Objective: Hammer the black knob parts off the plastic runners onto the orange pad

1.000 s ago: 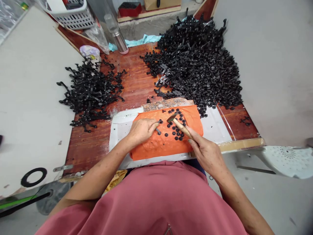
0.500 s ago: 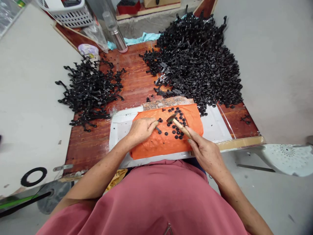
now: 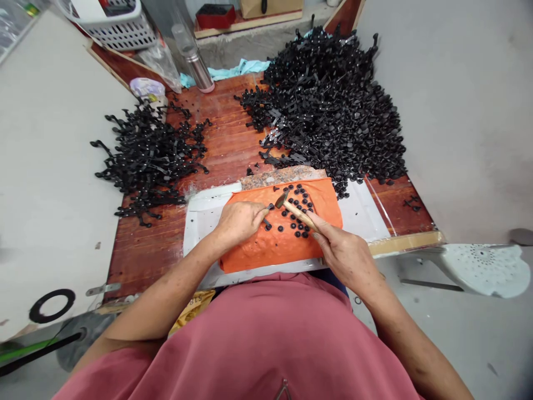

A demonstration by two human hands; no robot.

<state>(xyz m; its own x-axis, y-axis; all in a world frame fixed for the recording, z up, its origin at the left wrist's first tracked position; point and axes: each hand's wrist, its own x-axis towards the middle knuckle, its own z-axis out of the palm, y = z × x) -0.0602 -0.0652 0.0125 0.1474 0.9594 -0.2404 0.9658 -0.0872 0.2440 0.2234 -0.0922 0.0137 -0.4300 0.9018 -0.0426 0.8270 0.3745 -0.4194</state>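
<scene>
My left hand [image 3: 242, 220] pinches a small black strip-like part [image 3: 267, 224] with round ends, low over an orange sheet [image 3: 250, 256]. Its middle is hidden by my fingers. My right hand [image 3: 342, 244] is wrapped round the wooden handle of a hammer [image 3: 300, 214]. The hammer's dark metal head lies close to the right of the part's upper end; whether they touch I cannot tell. Several small black round pieces [image 3: 298, 234] are scattered on the orange sheet, to the right of my left hand and around the hammer.
A large heap of black parts [image 3: 328, 105] covers the right back of the wooden table [image 3: 225, 128]. A smaller black heap [image 3: 154, 155] lies at left. Behind stand a metal flask [image 3: 201, 72] and a white basket [image 3: 125, 33]. A white perforated stool [image 3: 485, 266] is at right.
The hammer has moved left, its head now closer to the part in my left hand. My left hand keeps its pinch. The whole view has shifted slightly.
</scene>
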